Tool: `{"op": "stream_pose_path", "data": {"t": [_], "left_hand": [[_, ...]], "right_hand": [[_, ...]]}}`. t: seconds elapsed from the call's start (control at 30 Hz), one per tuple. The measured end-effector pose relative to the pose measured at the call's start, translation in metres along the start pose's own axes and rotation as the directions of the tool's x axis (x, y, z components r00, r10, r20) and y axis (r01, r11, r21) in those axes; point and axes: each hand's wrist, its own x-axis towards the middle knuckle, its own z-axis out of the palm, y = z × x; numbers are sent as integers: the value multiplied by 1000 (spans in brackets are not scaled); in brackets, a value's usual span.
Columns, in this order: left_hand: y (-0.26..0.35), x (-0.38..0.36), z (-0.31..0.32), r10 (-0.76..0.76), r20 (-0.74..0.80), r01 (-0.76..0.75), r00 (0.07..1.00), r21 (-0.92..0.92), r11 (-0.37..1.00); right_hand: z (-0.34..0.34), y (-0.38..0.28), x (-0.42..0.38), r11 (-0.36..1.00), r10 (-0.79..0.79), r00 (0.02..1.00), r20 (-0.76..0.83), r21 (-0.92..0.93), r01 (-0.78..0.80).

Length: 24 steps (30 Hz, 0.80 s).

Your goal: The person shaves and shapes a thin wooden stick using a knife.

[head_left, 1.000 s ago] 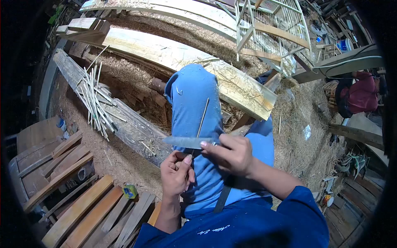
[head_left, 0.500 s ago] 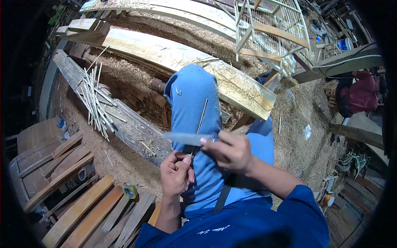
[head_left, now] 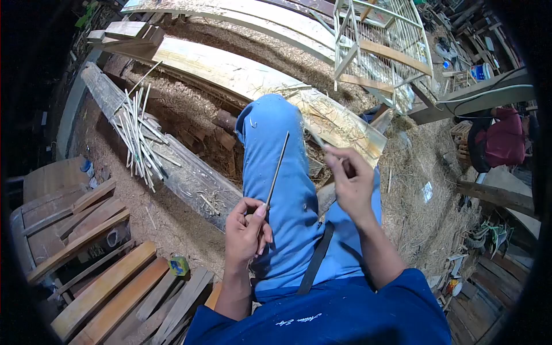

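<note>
My left hand [head_left: 246,231] pinches the lower end of a thin dark stick [head_left: 279,167] between thumb and fingers. The stick slants up and slightly right over the blue trouser leg [head_left: 267,138]. To the right, my right hand [head_left: 353,183] is closed around a knife [head_left: 317,140], whose blade points up and left, seen nearly edge-on. Its handle is hidden in the fingers. Blade and stick are apart. A bundle of thin pale sticks [head_left: 138,135] lies on a weathered plank [head_left: 192,178] to the left.
Beyond the knee runs a thick pale board [head_left: 230,72] strewn with shavings. A barred wooden cage [head_left: 397,54] stands at the upper right. A yellow-and-blue tape measure [head_left: 179,265] sits on wooden slats at lower left. Someone in a dark red top [head_left: 506,138] is at far right.
My right hand with the knife has moved up and right, away from the stick. The blade has swung from lying across the stick to pointing up. My left hand keeps its hold.
</note>
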Motion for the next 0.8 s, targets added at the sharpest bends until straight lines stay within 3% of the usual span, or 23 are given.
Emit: {"op": "stream_pose_path", "data": {"t": [0.1,0.17,0.3,0.53,0.63,0.7,0.8], "left_hand": [[-2,6,-5,10,-16,-9,1000,24,1000],[2,10,-4,61,-41,-59,997,38,998],[6,22,-8,47,-39,-45,998,70,997],[-3,30,-16,72,-88,-67,994,51,996],[-11,31,-19,107,-64,-106,992,16,994],[-12,26,-21,88,-68,-88,994,13,996],[-19,16,-23,69,-83,-71,994,-24,997]], "right_hand": [[17,-4,-21,998,-54,989,140,26,51],[33,2,-29,960,-279,945,167,39,277],[52,-1,-41,968,-253,939,233,54,247],[66,1,-44,943,-329,899,290,42,331],[67,-1,-47,949,-268,911,312,-76,306],[70,3,-49,931,-283,923,261,-155,329],[72,7,-50,935,-316,916,247,-85,345]]}}
